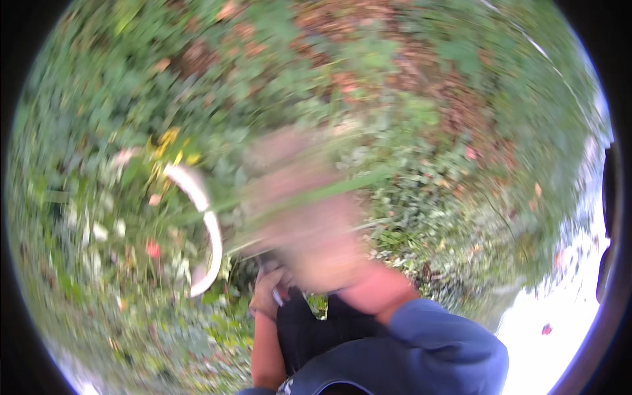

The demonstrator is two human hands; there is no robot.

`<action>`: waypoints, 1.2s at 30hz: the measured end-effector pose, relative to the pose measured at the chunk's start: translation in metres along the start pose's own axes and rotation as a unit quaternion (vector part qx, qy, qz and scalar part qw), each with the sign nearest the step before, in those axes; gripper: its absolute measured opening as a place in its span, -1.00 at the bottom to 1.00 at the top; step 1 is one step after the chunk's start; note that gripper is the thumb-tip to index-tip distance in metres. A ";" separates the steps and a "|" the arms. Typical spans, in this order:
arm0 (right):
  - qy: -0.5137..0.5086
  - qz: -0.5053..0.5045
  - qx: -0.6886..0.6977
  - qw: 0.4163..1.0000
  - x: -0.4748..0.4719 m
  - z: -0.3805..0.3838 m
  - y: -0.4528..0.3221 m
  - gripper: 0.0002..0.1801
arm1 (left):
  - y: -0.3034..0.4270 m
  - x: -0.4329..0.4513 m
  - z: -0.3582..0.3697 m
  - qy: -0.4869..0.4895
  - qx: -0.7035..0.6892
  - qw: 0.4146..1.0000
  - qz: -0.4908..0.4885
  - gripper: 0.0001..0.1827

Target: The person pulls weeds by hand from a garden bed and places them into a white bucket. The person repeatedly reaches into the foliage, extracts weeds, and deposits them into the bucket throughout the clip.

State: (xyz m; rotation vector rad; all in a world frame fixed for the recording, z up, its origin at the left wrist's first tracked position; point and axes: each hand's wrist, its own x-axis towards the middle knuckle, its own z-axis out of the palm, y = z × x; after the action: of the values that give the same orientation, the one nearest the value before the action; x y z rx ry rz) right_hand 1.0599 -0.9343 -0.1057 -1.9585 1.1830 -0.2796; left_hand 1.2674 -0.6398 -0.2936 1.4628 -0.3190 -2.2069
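My right hand (301,207) reaches out in front of me, heavily blurred by motion. Long green grass blades (340,186) cross in front of it; the blur hides whether the fingers grip them. Close to my knees, my left hand (269,289) is closed around a slim grey object (277,297), mostly hidden by the fingers. Left of both hands, a curved white strip (215,242) arcs over the low plants, crossed by a green blade near its upper part.
Dense leafy ground cover (276,64) surrounds me. Brown dry litter (459,108) shows at upper right. Yellow leaves (168,143) stand near the strip's upper end. A thin pale line (538,47) runs along the upper right. My dark-clad legs (306,335) are below.
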 end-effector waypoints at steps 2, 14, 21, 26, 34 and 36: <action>-0.059 -0.016 0.082 0.995 0.049 0.087 -0.060 -0.37 | -0.008 0.003 -0.023 -0.070 0.085 0.986 0.124 -0.60; -0.123 0.334 0.054 0.933 -0.079 0.128 0.006 -0.46 | 0.074 -0.012 -0.045 -0.002 -0.227 0.972 -0.060 -0.73; 0.046 0.591 0.023 0.805 -0.214 0.065 0.093 -0.36 | 0.096 -0.008 -0.022 -0.056 -0.248 0.965 -0.066 -0.72; 0.123 0.532 -0.122 0.829 -0.278 0.070 0.186 -0.46 | 0.091 -0.004 0.006 -0.013 -0.213 0.972 -0.098 -0.64; 0.370 0.513 -0.063 0.772 -0.303 -0.057 0.386 -0.55 | 0.002 -0.013 0.058 0.052 -0.164 0.978 -0.119 -0.72; 0.337 0.519 -0.144 0.772 -0.292 -0.070 0.431 -0.51 | -0.025 -0.019 0.077 0.057 -0.167 0.976 -0.124 -0.78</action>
State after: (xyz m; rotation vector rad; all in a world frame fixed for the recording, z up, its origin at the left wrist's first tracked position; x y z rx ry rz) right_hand 0.5900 -0.8313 -0.3162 -1.1138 2.7110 -0.2036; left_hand 1.1971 -0.6133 -0.2587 1.4943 0.2764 -2.2162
